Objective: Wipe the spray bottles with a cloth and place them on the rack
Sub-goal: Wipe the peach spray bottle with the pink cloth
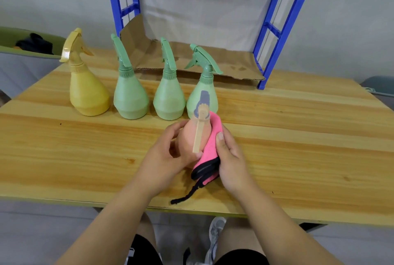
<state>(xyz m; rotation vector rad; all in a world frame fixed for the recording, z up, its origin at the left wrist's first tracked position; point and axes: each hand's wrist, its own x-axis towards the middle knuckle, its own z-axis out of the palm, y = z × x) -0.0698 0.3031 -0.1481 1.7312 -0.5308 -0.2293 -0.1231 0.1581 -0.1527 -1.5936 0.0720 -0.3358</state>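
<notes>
My left hand [165,156] grips a peach spray bottle [193,134] by its body, a little above the table, its beige trigger head pointing up at the camera. My right hand [229,158] presses a pink cloth [210,149] with black trim against the bottle's right side, fingers curled round the cloth. Behind them stand a yellow bottle [88,91] and three green bottles [130,96] [169,97] [203,91] in a row. The blue rack [277,34] stands at the back of the table, its lowest shelf lined with cardboard [191,59].
The wooden table [298,136] stretches to both sides of my hands. A green bin [21,49] with dark items sits off the table's far left. A grey object [377,85] lies past the right edge. My knees and a shoe show below the front edge.
</notes>
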